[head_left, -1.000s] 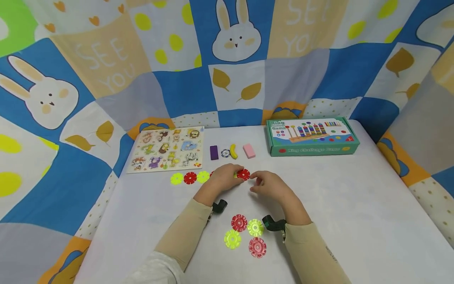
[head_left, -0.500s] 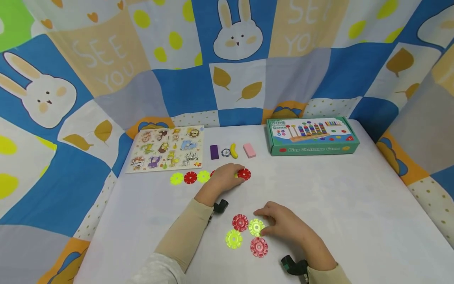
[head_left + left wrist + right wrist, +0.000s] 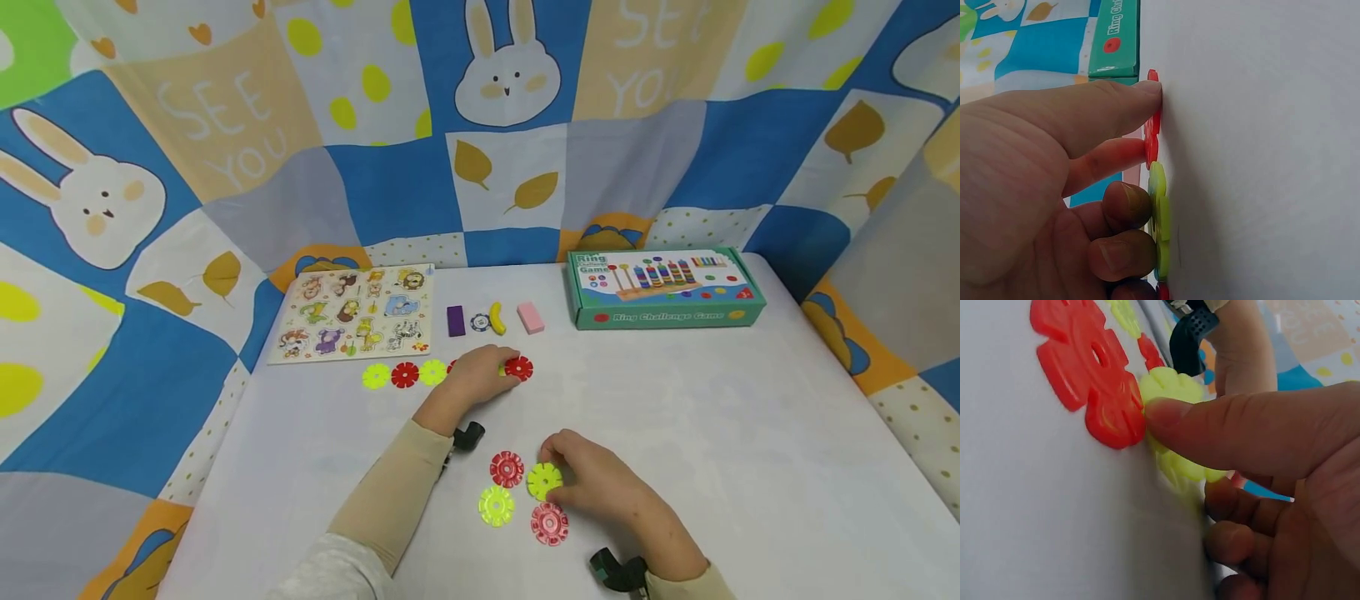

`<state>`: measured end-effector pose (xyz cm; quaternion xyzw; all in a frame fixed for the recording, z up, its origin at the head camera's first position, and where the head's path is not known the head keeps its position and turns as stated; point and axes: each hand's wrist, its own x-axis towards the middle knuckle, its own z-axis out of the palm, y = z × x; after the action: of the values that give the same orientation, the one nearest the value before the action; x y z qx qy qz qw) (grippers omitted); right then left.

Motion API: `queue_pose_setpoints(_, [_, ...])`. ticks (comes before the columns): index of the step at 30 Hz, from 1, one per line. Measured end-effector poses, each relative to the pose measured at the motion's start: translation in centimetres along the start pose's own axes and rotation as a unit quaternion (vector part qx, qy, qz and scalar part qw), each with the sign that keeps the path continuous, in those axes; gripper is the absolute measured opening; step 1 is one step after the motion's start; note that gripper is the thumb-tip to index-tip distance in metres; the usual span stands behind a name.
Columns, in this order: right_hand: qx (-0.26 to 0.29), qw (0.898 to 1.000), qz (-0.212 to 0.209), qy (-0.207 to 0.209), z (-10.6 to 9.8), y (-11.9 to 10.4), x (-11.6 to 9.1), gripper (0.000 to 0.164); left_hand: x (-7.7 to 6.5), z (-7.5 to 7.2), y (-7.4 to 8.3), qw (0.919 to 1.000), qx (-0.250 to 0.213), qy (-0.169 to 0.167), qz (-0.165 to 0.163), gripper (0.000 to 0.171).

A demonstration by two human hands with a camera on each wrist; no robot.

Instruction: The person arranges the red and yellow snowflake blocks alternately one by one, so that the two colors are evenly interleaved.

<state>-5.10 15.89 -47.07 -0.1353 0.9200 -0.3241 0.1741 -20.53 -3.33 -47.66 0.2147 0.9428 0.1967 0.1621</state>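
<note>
A row of notched, flower-shaped plastic discs runs across the table, alternating yellow-green (image 3: 376,377) and red (image 3: 405,375). At its right end my left hand (image 3: 474,379) pinches a red disc (image 3: 522,368) between thumb and index finger, while its other fingers rest against a yellow-green disc (image 3: 1161,231) beside it. The hand hides part of the row. Nearer me, my right hand (image 3: 603,479) pinches a yellow-green disc (image 3: 543,481) at its edge; the right wrist view shows it tilted off the table. Around it lie red discs (image 3: 507,469) (image 3: 550,523) and another yellow-green disc (image 3: 496,507).
Behind the row lie an animal puzzle board (image 3: 352,317), a purple block (image 3: 456,321), a small patterned round token (image 3: 480,322), a toy banana (image 3: 497,318) and a pink block (image 3: 530,317). A green game box (image 3: 667,289) stands at the back right, before a patterned cloth.
My right hand has moved from beside the row's right end back toward me and now grips a yellow-green disc from the loose group. The left hand has stayed at the red disc.
</note>
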Motion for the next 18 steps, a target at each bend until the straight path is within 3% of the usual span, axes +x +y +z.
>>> queue_pose_setpoints(3, [0.045,0.999,0.017,-0.011,-0.4,-0.3,-0.2,0.031,0.0,0.0,0.0,1.0,0.001,-0.001,-0.001,0.054])
queue_pose_setpoints(7, [0.092,0.996,0.009,-0.018,-1.9,-0.8,-0.2,0.024,0.0,0.1,0.0,1.0,0.005,-0.002,-0.001,0.054])
queue_pose_setpoints(11, [0.134,0.991,-0.008,-0.01,-4.5,-1.9,0.1,0.037,0.1,0.2,-0.1,1.0,0.009,0.002,-0.004,0.054])
queue_pose_setpoints(18, [0.137,0.988,0.013,0.065,-9.6,-3.3,1.8,0.044,0.1,0.3,0.1,0.9999,0.005,0.003,-0.011,0.054])
